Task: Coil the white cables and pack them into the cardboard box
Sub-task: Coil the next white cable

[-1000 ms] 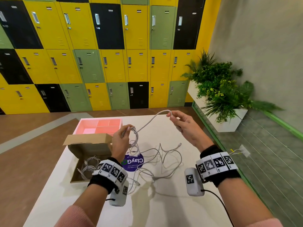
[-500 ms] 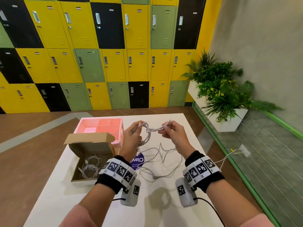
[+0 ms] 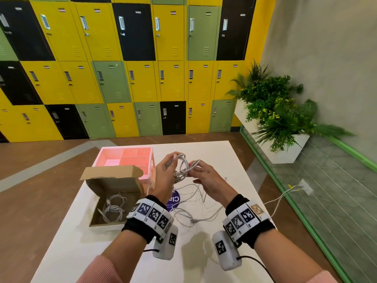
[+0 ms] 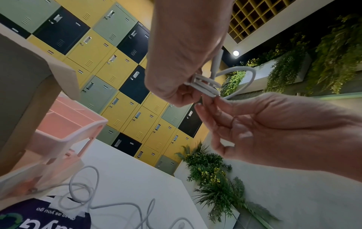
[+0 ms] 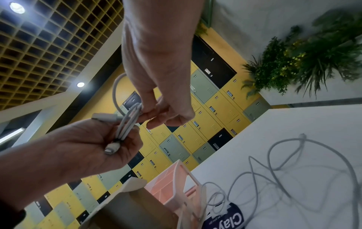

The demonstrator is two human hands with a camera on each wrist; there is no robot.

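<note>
The right hand (image 3: 204, 176) has come in to the left hand (image 3: 165, 176). Both hands' fingers pinch the white cable coil (image 3: 180, 165). Next, the cardboard box (image 3: 114, 201) at 9 o'clock.

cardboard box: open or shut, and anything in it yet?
Open: the cardboard box has its lid flap standing up behind it. Not empty: one coiled white cable lies on its floor.

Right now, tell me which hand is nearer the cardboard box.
Left. The left hand is raised above the table just right of the box, near its open flap, gripping the coiled cable. The right hand pinches the same coil from its far side, farther from the box.
</note>
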